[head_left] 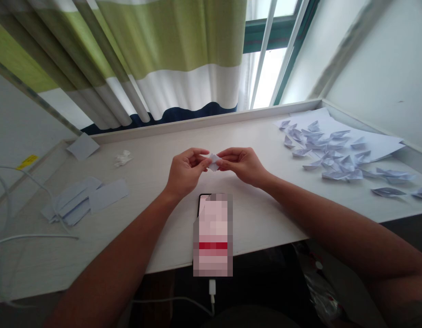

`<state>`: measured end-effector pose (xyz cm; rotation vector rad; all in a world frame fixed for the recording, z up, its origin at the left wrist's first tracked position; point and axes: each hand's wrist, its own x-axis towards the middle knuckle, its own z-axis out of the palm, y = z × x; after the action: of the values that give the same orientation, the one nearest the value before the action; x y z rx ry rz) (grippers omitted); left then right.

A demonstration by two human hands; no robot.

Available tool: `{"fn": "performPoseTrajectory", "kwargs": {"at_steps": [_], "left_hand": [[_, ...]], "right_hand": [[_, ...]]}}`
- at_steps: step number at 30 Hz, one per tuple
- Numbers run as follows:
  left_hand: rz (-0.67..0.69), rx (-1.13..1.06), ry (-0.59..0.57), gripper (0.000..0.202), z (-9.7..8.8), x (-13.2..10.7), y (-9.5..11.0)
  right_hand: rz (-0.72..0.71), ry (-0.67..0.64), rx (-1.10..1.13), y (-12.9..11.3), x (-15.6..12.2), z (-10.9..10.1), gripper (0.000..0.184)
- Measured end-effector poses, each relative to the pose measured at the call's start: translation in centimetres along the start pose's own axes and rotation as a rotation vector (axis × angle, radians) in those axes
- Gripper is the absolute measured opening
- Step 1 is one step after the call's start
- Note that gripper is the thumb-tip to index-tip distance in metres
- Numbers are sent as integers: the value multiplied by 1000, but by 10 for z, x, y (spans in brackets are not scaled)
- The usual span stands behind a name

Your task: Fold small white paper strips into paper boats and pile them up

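Folded paper [213,162] just beyond the phone [214,228], pinched from both sides.
Left grip [187,171] and right grip [243,166] both closed thumb-to-finger, one per side corner. Should be near weightless, stiff along the folds, floppy on single layers, easy to crush or tear. Best hold: light pinch on layered edges, no hard pull.

Beyond folded paper [213,162], tabletop [197,137] open to ledge [197,122]! Phone [213,228] blocks near side; paper boats [341,175] crowd right, slips [108,194] left.
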<state>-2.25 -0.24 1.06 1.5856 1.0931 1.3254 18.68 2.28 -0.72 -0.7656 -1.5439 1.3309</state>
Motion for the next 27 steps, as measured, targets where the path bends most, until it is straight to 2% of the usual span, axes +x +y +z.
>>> {"fn": "performPoseTrajectory", "kwargs": {"at_steps": [4,11,17,22,27], "left_hand": [[-12,-25,-21,34,2,-1,-5],[-28,-46,-31,43,5,-3,-6],[-72,-72,-55,37,6,-2,-2],[-134,-122,-26,42,8,-2,-3],[-206,-117,4,42,7,-2,0]], "right_hand": [[53,-12,-9,-2,0,1,51],[14,6,-58,-4,-2,3,55],[-16,-40,-48,-3,0,4,57],[-3,-39,-41,0,0,3,55],[-54,-53,-69,0,0,4,53]]}}
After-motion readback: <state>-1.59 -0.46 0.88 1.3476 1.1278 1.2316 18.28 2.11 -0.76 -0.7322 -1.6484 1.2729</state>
